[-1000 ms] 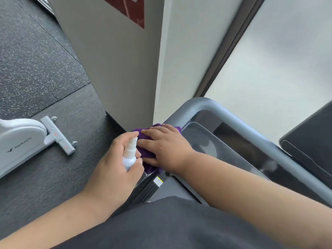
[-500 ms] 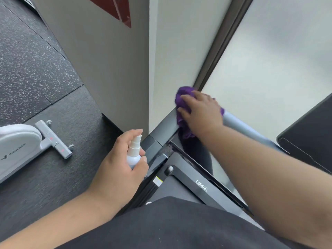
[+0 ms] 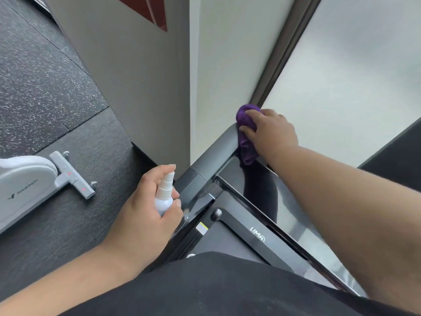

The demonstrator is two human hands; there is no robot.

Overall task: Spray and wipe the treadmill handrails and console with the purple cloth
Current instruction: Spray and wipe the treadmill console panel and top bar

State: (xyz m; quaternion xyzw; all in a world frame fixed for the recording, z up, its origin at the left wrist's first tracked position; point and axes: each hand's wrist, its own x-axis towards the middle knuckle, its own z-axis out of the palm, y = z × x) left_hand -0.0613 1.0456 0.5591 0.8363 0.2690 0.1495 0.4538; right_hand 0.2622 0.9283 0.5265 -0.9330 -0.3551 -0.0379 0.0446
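your right hand [image 3: 271, 131] presses the crumpled purple cloth [image 3: 246, 133] onto the curved grey treadmill handrail [image 3: 218, 147], fingers curled over the cloth at the rail's far bend, just beside the pale wall corner. your left hand [image 3: 145, 210] grips the small white spray bottle [image 3: 164, 195] upright, nearer you than the handrail and left of the glossy black treadmill console [image 3: 257, 233]. the hands are well apart.

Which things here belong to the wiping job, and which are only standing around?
Part of the job:
purple cloth, gripped by the right hand
spray bottle, held in the left hand
treadmill handrail
console

Only standing around:
white exercise machine on the floor
red wall poster
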